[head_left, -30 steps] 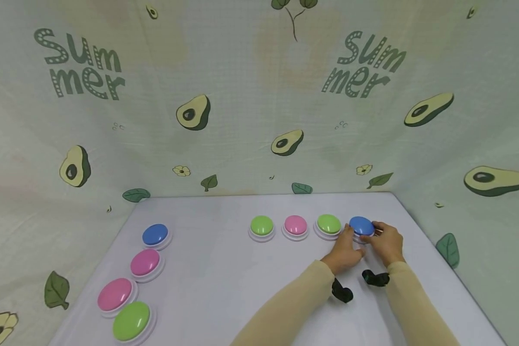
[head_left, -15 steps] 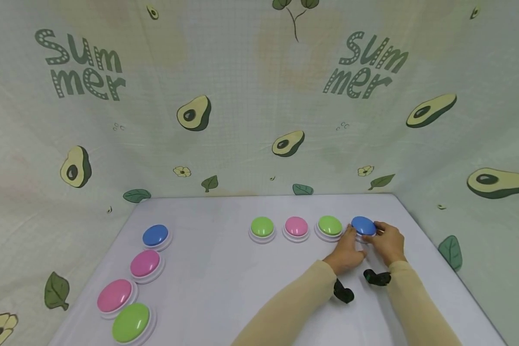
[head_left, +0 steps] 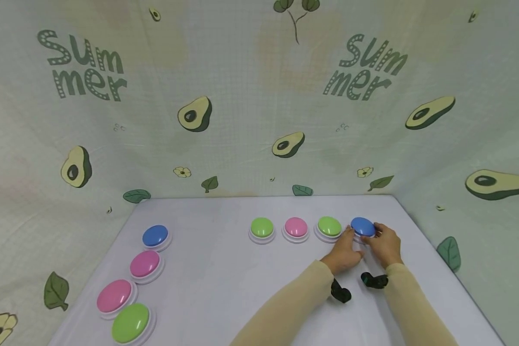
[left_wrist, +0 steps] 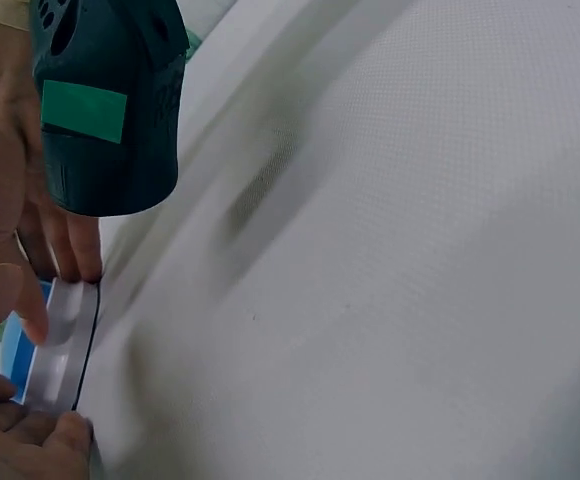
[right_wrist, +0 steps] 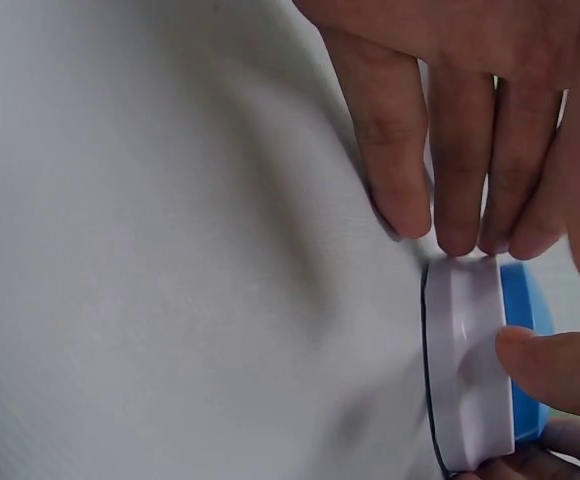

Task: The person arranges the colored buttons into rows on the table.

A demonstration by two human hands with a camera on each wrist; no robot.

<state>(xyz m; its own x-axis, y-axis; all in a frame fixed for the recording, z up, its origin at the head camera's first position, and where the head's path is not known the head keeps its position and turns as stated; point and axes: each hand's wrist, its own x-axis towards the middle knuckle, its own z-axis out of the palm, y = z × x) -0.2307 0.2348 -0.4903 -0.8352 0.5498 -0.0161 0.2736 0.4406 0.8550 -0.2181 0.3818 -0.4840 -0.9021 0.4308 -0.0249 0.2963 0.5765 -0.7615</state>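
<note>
In the head view a round push button with a blue cap [head_left: 363, 227] and white base ends the far row on the right. My left hand [head_left: 342, 252] is at its left, fingertips against its side. On the opposite side my right hand [head_left: 385, 244] touches the button, so it sits between both hands. In the right wrist view the right fingers [right_wrist: 460, 180] look straight, tips against the white base [right_wrist: 465, 370]. Both thumbs lie in front of the button; whether they press it I cannot tell. In the left wrist view the left fingers [left_wrist: 75, 235] reach the base.
Along the far row stand a green button [head_left: 330, 226], a pink button [head_left: 296, 227] and another green button [head_left: 261, 227]. A line of buttons on the left runs from a blue one [head_left: 155, 235] to a green one [head_left: 130, 323]. Behind the white table [head_left: 224, 269] hangs a printed cloth [head_left: 242, 96].
The hands and the blue button keep almost the same place. Only a slight shift of the whole head view and small hand motions show.
</note>
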